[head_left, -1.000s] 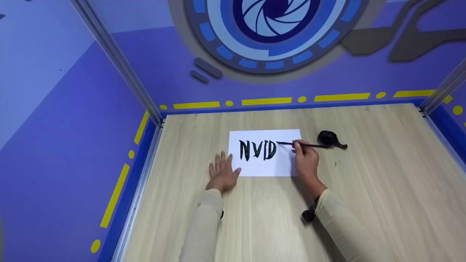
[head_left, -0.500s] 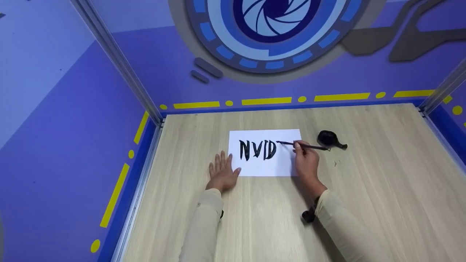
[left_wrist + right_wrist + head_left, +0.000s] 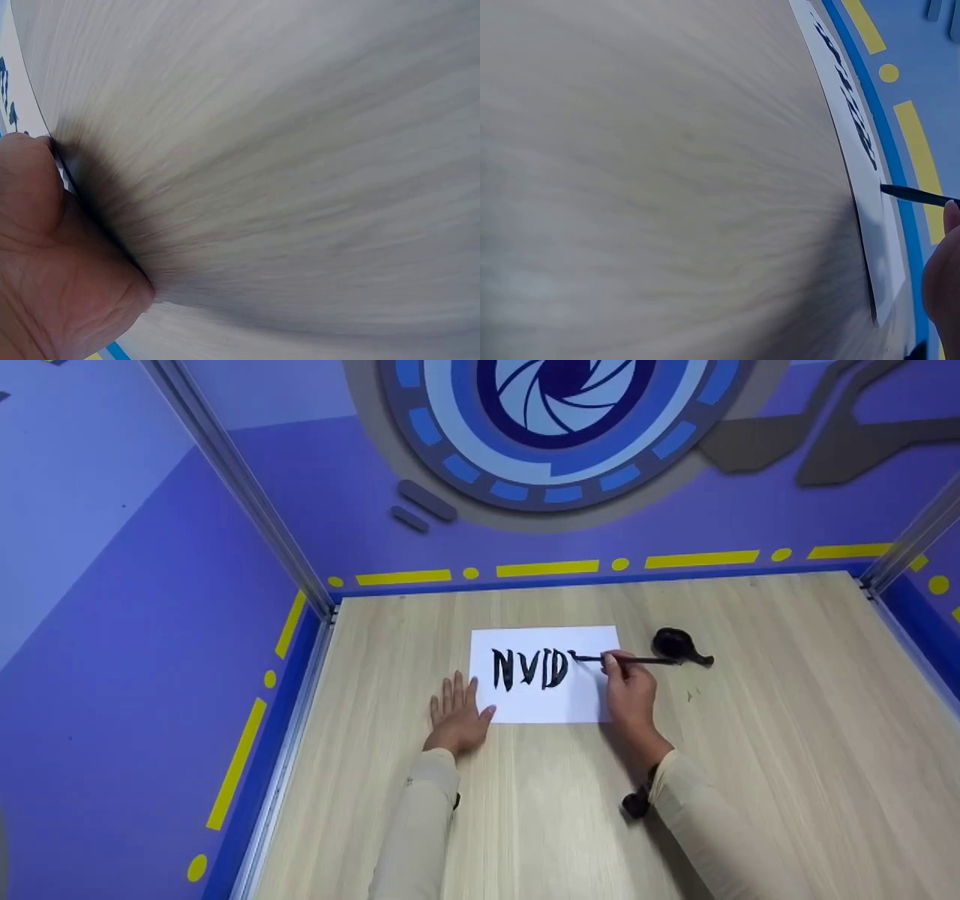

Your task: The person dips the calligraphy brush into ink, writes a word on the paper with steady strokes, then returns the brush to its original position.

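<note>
A white sheet of paper point(image 3: 540, 709) lies on the wooden table, bearing the black painted letters "NVID" point(image 3: 529, 669) and a short fresh stroke to their right. My right hand point(image 3: 630, 690) pinches a dark, thin brush point(image 3: 637, 660) between thumb and fingers. The brush tip meets the paper at that short stroke; the right wrist view shows the brush point(image 3: 915, 195) over the sheet too. My left hand point(image 3: 459, 720) lies flat with spread fingers on the sheet's left edge and the table beside it. In the left wrist view only part of the left hand point(image 3: 67, 262) shows.
A black, rounded ink dish point(image 3: 673, 643) with a spout-like end stands right of the paper, behind the brush's rear end. Small dark specks point(image 3: 691, 695) mark the table point(image 3: 787, 720). Blue and purple panels point(image 3: 315, 510) wall in the table at the back and sides.
The brush tip has moved slightly down and right, and a short black stroke now shows right of the D. My left hand has stayed in place.
</note>
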Demonstrator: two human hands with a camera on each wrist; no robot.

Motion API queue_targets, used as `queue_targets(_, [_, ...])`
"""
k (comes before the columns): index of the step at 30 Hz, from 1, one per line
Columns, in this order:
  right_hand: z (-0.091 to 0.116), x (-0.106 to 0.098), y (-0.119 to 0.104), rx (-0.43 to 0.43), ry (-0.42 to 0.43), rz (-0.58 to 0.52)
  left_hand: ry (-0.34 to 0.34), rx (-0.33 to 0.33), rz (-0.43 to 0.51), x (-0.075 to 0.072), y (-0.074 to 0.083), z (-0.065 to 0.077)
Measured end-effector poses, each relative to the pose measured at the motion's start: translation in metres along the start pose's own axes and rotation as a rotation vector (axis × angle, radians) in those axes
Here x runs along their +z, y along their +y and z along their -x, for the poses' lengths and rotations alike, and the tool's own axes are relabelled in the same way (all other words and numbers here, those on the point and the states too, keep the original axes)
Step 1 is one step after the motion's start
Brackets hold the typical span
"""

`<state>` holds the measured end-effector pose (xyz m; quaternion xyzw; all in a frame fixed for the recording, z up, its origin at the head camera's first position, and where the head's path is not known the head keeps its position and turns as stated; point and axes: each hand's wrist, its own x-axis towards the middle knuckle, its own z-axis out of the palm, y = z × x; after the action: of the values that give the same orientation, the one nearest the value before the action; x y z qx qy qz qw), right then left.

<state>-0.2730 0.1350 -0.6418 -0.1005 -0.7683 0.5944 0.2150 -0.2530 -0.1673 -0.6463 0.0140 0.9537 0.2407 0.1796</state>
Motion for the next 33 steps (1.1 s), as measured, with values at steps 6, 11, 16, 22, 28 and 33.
queue_targets(6, [-0.001,-0.001,-0.002,-0.022,-0.004,0.010,-0.011,-0.001,-0.010,-0.007,0.006,0.006])
queue_targets(11, [-0.002,-0.003,-0.003,-0.054,-0.016,0.036,0.001,0.009,-0.006,-0.005,0.003,0.003])
queue_targets(16, [-0.002,-0.003,-0.004,-0.065,-0.017,0.037,-0.014,-0.007,-0.040,-0.010,0.008,0.007])
queue_targets(22, [-0.002,-0.004,-0.005,-0.079,-0.006,0.063,-0.010,-0.004,-0.035,-0.011,0.008,0.008])
queue_targets(28, [0.000,-0.007,-0.008,-0.081,-0.007,0.065,-0.003,-0.004,0.009,-0.005,0.004,0.004])
queue_targets(33, [0.001,-0.011,-0.006,-0.047,0.019,0.045,-0.020,-0.022,-0.020,-0.005,0.004,0.005])
